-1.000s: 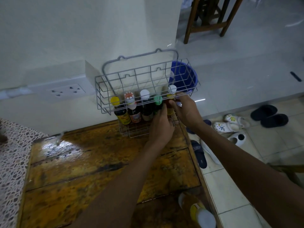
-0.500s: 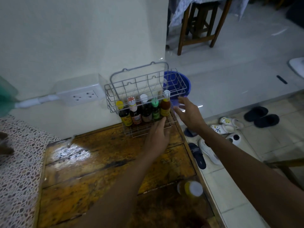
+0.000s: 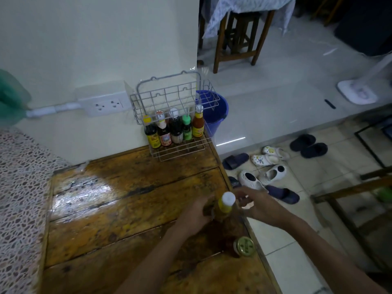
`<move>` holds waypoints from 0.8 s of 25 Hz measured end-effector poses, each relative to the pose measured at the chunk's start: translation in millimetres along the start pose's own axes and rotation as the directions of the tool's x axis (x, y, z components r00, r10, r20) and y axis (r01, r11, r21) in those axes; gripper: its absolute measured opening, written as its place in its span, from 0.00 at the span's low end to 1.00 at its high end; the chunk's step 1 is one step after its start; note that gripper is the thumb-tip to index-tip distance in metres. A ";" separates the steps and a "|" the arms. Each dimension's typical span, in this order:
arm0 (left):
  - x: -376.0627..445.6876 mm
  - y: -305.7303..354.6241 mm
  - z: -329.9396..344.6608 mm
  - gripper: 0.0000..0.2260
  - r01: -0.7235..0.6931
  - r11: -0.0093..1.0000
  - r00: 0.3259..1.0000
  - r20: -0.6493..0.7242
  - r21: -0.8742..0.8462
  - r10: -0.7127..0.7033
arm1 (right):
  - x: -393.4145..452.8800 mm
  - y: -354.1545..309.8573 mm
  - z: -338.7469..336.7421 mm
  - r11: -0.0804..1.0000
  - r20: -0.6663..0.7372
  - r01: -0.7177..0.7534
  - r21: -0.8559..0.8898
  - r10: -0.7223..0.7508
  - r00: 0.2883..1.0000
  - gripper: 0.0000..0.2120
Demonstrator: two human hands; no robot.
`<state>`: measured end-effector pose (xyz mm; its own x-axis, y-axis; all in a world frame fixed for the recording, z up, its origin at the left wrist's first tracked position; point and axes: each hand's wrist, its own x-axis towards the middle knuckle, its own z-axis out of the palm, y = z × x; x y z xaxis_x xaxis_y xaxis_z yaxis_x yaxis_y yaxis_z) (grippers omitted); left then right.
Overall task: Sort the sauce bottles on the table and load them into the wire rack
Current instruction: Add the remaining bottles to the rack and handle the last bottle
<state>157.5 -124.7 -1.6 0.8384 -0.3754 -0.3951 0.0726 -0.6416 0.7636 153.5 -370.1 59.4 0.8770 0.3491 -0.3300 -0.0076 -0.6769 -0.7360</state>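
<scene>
Both hands have left the wire rack [image 3: 176,115]; left hand [image 3: 196,215] grips a white-capped bottle [image 3: 226,205] on the desk [image 3: 127,209], right hand [image 3: 259,205] open beside it.

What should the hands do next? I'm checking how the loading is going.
Probably close both hands on the white-capped bottle and lift it toward the wire rack. The left hand and right hand flank it on the table, and five bottles already stand in the rack.

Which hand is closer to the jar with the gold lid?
The right hand, I think, though it's close. It sits up past the gold-lidded jar; the left hand is up and off to its left, by the white-capped bottle.
</scene>
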 end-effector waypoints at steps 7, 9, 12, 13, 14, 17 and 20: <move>6.7 -10.7 -5.6 0.29 0.028 0.992 0.993 0.118 -0.121 -0.014 | 13.9 -32.4 10.0 0.990 -0.023 0.118 -0.073 -0.120 0.993 0.17; -0.8 1.6 -30.1 0.26 0.003 0.991 0.994 0.108 -0.133 0.011 | 19.6 -52.4 -2.2 0.985 -0.040 0.149 -0.089 -0.153 0.987 0.18; -13.2 34.2 -84.7 0.22 -0.096 0.975 0.995 0.020 -0.198 0.102 | 34.8 -103.0 -35.0 0.976 -0.085 0.203 -0.081 -0.210 0.974 0.13; -15.8 45.5 -104.8 0.22 -0.132 0.967 0.991 -0.023 -0.219 0.130 | 41.2 -123.4 -48.0 0.972 -0.116 0.221 -0.084 -0.230 0.966 0.11; -19.0 58.4 -126.8 0.23 -0.174 0.957 0.984 -0.075 -0.230 0.161 | 49.8 -144.7 -61.4 0.964 -0.155 0.248 -0.101 -0.261 0.953 0.09; -26.2 95.3 -190.8 0.24 -0.298 0.922 0.946 -0.205 -0.247 0.251 | 75.2 -209.2 -100.5 0.923 -0.247 0.333 -0.193 -0.374 0.894 0.12; -25.0 125.5 -247.1 0.27 -0.342 0.924 0.901 -0.338 -0.173 0.271 | 103.8 -262.6 -131.3 0.865 -0.270 0.404 -0.298 -0.483 0.833 0.18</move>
<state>279.1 -30.5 230.3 0.9580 -0.2858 0.0233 -0.1265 -0.3483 0.9288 309.6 -241.2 296.1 0.8639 0.4428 0.2400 0.4915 -0.6373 -0.5936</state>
